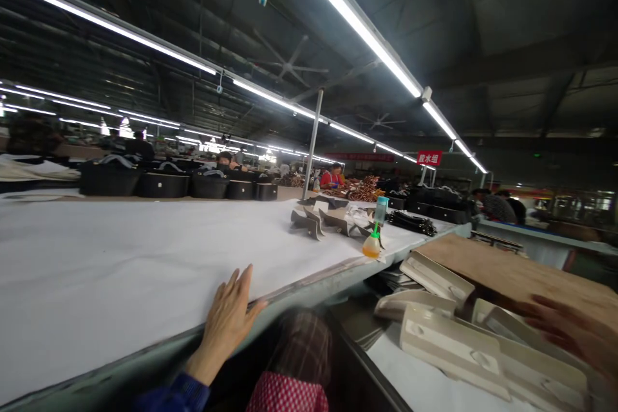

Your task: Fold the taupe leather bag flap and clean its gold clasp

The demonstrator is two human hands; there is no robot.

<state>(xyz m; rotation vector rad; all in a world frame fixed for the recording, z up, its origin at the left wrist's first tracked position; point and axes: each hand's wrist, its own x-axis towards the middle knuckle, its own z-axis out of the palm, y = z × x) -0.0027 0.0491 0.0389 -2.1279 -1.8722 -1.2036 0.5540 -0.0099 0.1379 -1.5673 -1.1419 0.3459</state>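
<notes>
My left hand [228, 318] rests open at the front edge of the white-covered table [159, 257], fingers stretched out and holding nothing. On the right, my right hand [572, 335] is blurred by motion above a loose pile of beige molded pieces [451, 341]. Its fingers look stretched out, and no object shows in them. The pieces have raised rims and small cut-outs; they overlap one another on a white sheet [434, 386] beside a brown board [512, 270].
A small bottle of amber liquid [371, 245] with a green nozzle stands near the table edge, by dark curved pieces [333, 222]. Black bags [164, 184] line the far side. A metal pole [313, 145] rises behind. A person in red [331, 177] sits farther back.
</notes>
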